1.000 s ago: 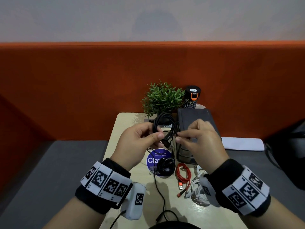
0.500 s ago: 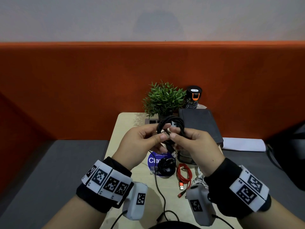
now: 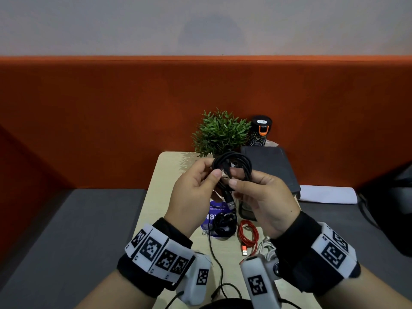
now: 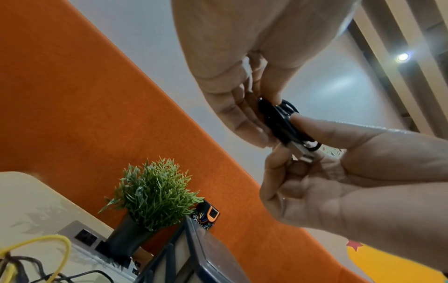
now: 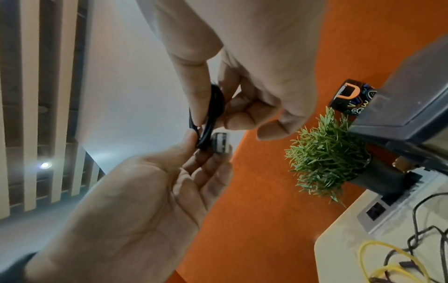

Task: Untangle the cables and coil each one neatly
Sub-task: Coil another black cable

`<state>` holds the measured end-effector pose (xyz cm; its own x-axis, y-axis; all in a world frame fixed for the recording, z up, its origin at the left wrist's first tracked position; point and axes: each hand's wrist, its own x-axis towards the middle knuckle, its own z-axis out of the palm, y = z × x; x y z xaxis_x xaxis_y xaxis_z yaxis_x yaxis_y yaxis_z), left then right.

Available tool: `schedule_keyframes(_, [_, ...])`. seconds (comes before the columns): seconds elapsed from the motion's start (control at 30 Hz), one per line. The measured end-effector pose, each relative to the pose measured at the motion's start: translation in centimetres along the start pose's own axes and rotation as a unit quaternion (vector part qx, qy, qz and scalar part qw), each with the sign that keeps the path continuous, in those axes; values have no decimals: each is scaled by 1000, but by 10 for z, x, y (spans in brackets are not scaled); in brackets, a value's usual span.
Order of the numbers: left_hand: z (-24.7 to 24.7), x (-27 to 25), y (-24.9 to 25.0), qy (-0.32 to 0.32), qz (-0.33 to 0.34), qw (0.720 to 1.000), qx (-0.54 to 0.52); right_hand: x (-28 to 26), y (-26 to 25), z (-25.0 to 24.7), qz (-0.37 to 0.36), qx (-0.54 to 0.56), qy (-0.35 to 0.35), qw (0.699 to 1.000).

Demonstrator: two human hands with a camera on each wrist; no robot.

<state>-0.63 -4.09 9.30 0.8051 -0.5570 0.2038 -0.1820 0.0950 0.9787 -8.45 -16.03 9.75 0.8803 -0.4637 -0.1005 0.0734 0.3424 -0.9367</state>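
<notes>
Your left hand [image 3: 196,192] and right hand [image 3: 265,197] are raised together above the middle of the table [image 3: 169,175], both pinching the same black USB cable [image 3: 234,162]. Your left thumb and fingers hold the left side of its coil; your right thumb and forefinger clamp the lower right of the loops. The coil stands upright between your hands, several turns deep, with a short tail hanging from it that ends in a metal USB plug [image 3: 231,205]. In the right wrist view that plug [image 5: 220,142] sits just beside your right fingertips.

By the look of it, you are on the finishing step for this cable: the loops are formed and only the tail is loose. The next move likely calls for wrapping or tucking that tail around the bundle while your left pinch keeps the turns from springing open, then setting the coil down.

On the table below your hands, another black cable coil [image 3: 224,223] rests on a blue round sticker [image 3: 210,216], a red cable [image 3: 247,236] lies coiled just to its right, and a white cable [image 3: 266,247] lies nearer you, partly hidden by your right wrist. A yellow cable [image 4: 43,243] shows in the left wrist view. At the far edge stand a small potted plant [image 3: 220,132], a black tumbler [image 3: 259,130] and a dark box [image 3: 269,168].
</notes>
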Motion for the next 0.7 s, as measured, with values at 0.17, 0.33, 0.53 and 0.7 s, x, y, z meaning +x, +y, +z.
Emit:
schedule_keyframes(0.17, [-2, 1, 4, 7, -39, 998, -54, 0, 0, -1, 11, -5, -9, 1000])
schedule_keyframes(0.33, [0, -2, 2, 20, -40, 997, -58, -2, 4, 2, 13, -3, -24, 1000])
schedule_keyframes(0.53, [1, -8, 1, 62, 5, 998, 23, -4, 1, 12, 19, -37, -72, 997])
schedule_keyframes(0.7, [2, -7, 3, 93, 12, 993, 78, -5, 0, 11, 40, 0, -103, 994])
